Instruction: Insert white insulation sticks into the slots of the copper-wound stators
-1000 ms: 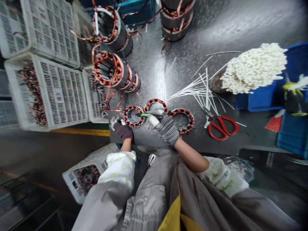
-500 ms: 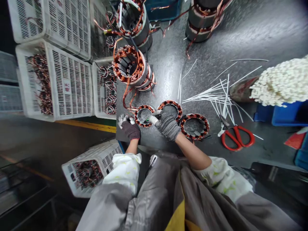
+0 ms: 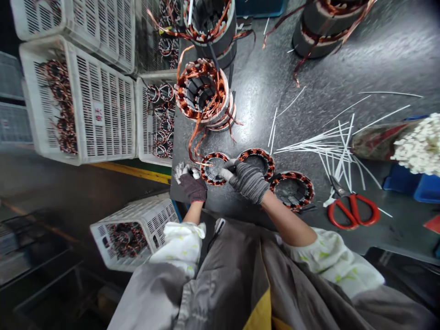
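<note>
Nearest, at the bottom: grey jacket [image 3: 227,284] and white printed sleeves [image 3: 182,238], bare forearms reaching out of them. Low on the left, down on the floor: white crate [image 3: 161,220] with copper windings inside.

At the near edge of the dark table [image 3: 343,59]: left hand [image 3: 192,184] in a dark glove with white fingertips, fingers bent and set against the left rim of a ring [image 3: 213,168] of copper winding lying flat. Cannot tell whether gripping it or only steadying it. Right hand [image 3: 248,180] in a grey knit glove, curled in over the right side of the same ring, white thumb tip at its rim. Cannot tell what, if anything, is pinched inside. Ring between the two hands, just in from the table edge.

Just right of it, partly under the right hand: second ring [image 3: 257,158]. Further right, beside the right wrist: third ring [image 3: 292,189]. Right again, apart from the rings: red scissors [image 3: 352,214], blades pointing away.

Beyond the scissors: loose white strips [image 3: 330,142] fanned over the table. At the right edge: bundle [image 3: 417,144] of white ties above a blue bin [image 3: 426,190].

Behind the ring: tall stator [image 3: 204,94], copper leads trailing down toward the ring. Farther back: a far stator [image 3: 209,18] straight behind it and a right stator [image 3: 326,23]. Left of the table: slotted crates [image 3: 103,110] holding more windings, yellow line [image 3: 134,172] on the floor below them.
</note>
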### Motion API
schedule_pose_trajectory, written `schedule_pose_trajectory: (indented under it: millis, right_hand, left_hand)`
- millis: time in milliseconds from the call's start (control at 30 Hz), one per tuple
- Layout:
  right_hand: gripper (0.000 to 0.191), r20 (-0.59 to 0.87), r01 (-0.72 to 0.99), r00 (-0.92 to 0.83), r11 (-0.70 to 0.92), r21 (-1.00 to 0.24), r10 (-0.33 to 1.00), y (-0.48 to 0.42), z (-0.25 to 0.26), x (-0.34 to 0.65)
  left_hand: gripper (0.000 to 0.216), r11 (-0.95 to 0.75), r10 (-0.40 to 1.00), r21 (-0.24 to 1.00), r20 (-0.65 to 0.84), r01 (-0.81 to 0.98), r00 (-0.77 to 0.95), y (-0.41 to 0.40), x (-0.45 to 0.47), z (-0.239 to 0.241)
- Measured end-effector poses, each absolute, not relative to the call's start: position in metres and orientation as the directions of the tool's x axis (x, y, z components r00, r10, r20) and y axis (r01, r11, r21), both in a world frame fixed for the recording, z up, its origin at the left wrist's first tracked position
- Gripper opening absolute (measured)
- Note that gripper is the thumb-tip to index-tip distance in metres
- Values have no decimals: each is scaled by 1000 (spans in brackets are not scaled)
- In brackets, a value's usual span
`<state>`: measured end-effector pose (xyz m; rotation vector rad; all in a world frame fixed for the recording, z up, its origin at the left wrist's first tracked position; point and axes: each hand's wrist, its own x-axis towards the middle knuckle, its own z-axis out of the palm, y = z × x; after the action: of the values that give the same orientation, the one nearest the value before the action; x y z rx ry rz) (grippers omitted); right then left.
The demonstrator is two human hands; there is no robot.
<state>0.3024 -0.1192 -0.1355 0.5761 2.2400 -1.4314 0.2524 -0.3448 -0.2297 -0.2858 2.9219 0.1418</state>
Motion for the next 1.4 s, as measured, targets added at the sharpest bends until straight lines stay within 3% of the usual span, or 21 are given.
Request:
schedule_pose_trajectory:
  millis: [200,300,433,500,533,600,667,767,900,1033,1133,1233,1300,1333,1400]
  right_hand:
    - [21,-536,545,-836,279,-790,115,-121,-138,303]
    - [18,-474,489,-866,75,-869,159,-115,-136,309]
    - [27,-465,392,-804,-257,-883,370,-88,-118,330]
    - [31,-487,365,-786,-349,-863,381,-74,-105,343]
    - [31,-485,351,-788,-368,-861,381,-69,-98,350]
    - [30,-470,328,-793,-377,-866,388,-64,-84,362]
    - [28,-465,324,-800,-380,-866,379,-61,-71,374]
    - [27,-478,324,-807,-418,-849,346,-56,-55,392]
    - [29,-411,236,-839,-443,-865,357,-43,-41,422]
    - [29,-354,208,-874,-402,-892,332,-31,-33,451]
    - [31,-328,191,-895,-407,-893,301,-27,-28,473]
    - [37,-330,161,-875,-430,-888,355,-31,-22,498]
    - [40,-319,143,-854,-404,-903,412,-33,-22,513]
    - [42,-308,138,-842,-374,-917,443,-33,-23,519]
    - [43,-283,132,-810,-311,-941,513,-22,-28,529]
  left_hand:
    - [43,934,-200,272,-141,-232,-970,-341,250,-229]
    - [38,889,-193,404,-96,-215,-977,-344,246,-219]
    - [44,784,-204,586,-66,-203,-977,-351,258,-172]
    - [48,733,-71,669,-107,-124,-992,-349,275,-137]
    - [48,734,87,679,-135,-28,-987,-345,285,-118]
    - [47,746,455,606,-159,277,-876,-333,303,-86]
    - [48,677,685,492,-148,548,-713,-316,318,-63]
    - [53,560,812,380,-74,736,-579,-292,331,-44]
    - [60,483,860,365,-26,796,-510,-272,345,-30]
    - [60,533,839,448,-168,718,-518,-251,358,-12]
    - [58,589,791,592,-286,549,-541,-231,374,-1]
    - [56,553,755,823,-429,131,-496,-211,402,2]
    - [61,512,754,835,-549,-202,-361,-200,420,1]
    - [61,498,758,816,-574,-293,-311,-197,425,-1]
    - [55,468,774,834,-547,-294,-319,-194,427,-4]
